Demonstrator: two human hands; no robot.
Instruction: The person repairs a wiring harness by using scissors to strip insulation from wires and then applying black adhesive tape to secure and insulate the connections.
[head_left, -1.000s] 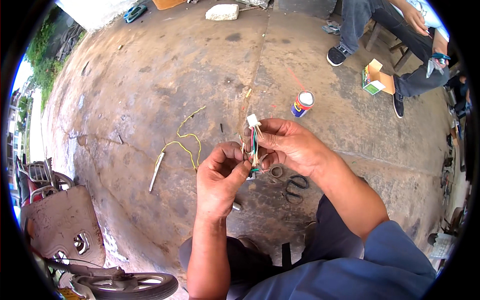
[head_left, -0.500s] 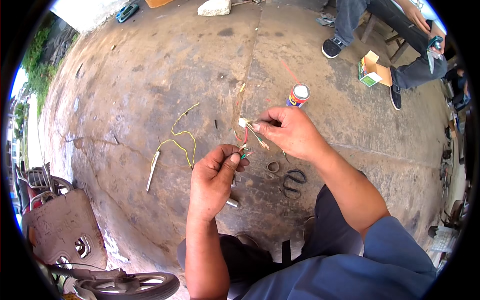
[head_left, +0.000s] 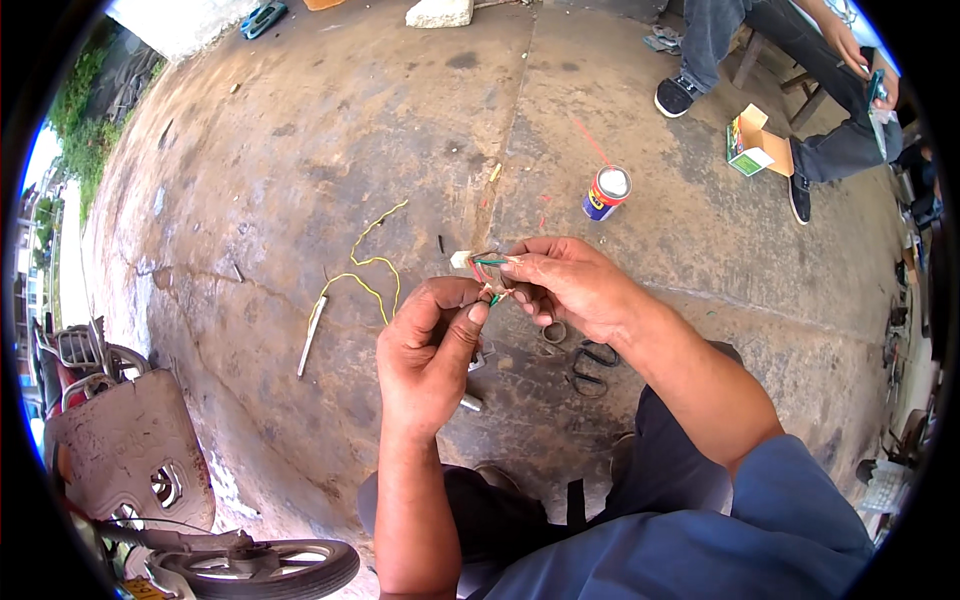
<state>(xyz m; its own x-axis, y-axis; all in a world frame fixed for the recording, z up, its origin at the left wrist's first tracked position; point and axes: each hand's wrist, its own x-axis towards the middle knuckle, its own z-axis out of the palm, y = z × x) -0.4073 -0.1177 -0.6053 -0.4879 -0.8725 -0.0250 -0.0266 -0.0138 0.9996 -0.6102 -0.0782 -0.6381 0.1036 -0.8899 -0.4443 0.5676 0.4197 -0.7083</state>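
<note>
Working above a stained concrete floor (head_left: 250, 215), keeping both hands drawn in narrow on thin wiring. Pinching green and pale wire ends (head_left: 492, 297) between thumb and forefinger of the left hand (head_left: 430, 335). Gripping green wires (head_left: 490, 262) between thumb and fingers of the right hand (head_left: 575, 285). Finding the white connector (head_left: 461, 259) at the far end of those wires, up off the floor, just beyond the left fingertips and to the left of the right hand. Seeing a red wire (head_left: 477, 272) running from the connector toward the left thumb. Not telling the number of strands, with fingers covering part of the bundle.

Noting a yellow wire (head_left: 380, 262) curling on the floor left of the hands, looping near a silver rod (head_left: 312, 336). Spotting a brown ring (head_left: 553, 332) just below the right hand, near a black double loop (head_left: 590, 368). Glimpsing a silver cylinder (head_left: 471, 402) beside the left wrist, partly hidden. Marking a can (head_left: 607, 195) standing upright beyond the right hand, near a thin red straw (head_left: 592, 140). Observing an open carton (head_left: 755, 140) farther right, beside a seated co-worker's shoes (head_left: 676, 97).
</note>
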